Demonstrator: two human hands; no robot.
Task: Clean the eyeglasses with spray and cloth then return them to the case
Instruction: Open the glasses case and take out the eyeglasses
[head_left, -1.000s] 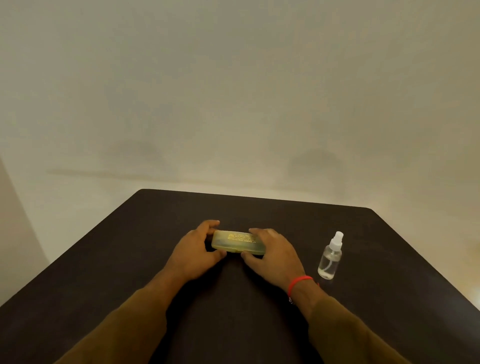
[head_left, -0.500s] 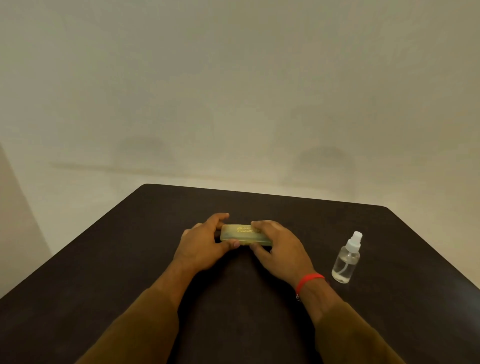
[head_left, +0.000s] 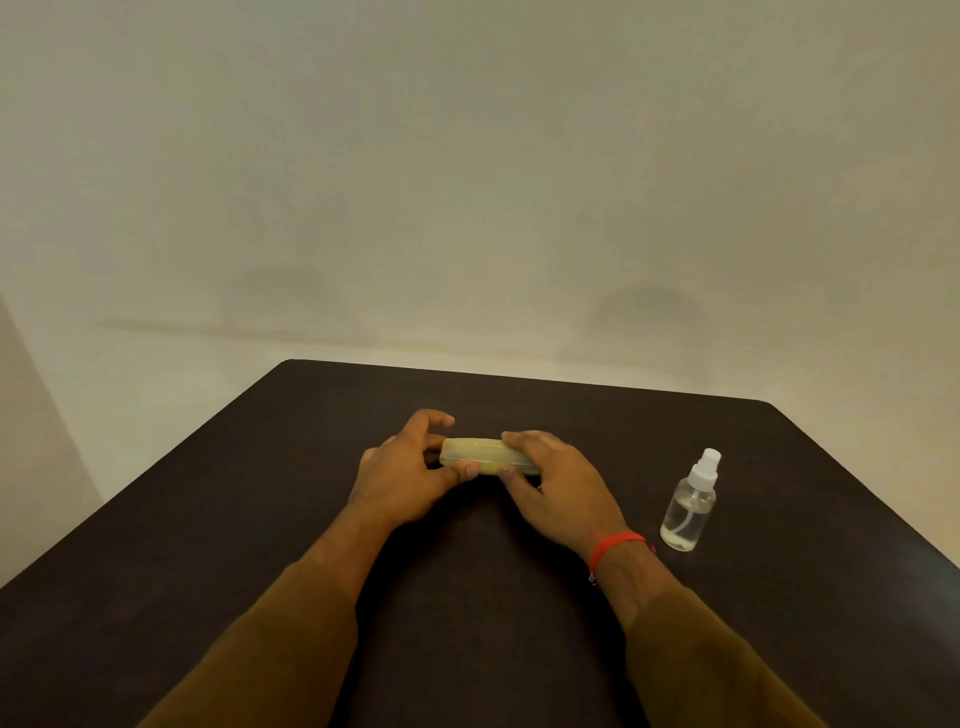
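Observation:
A pale yellow-green eyeglass case (head_left: 480, 454) lies closed on the dark table (head_left: 260, 519), near its middle. My left hand (head_left: 405, 478) grips the case's left end, thumb on the near side and fingers curled over the far side. My right hand (head_left: 558, 486) grips the right end the same way; a red thread sits on that wrist. A small clear spray bottle (head_left: 688, 506) with a white nozzle stands upright to the right of my right hand, apart from it. The eyeglasses and the cloth are not visible.
The table's far edge (head_left: 519, 376) runs in front of a plain pale wall. Its right corner is rounded, close behind the bottle. Brown sleeves cover both forearms at the near edge.
Both hands stay on the case; the left fingers have lifted and curled more over its far edge. The view has shifted slightly, so the bottle sits further right.

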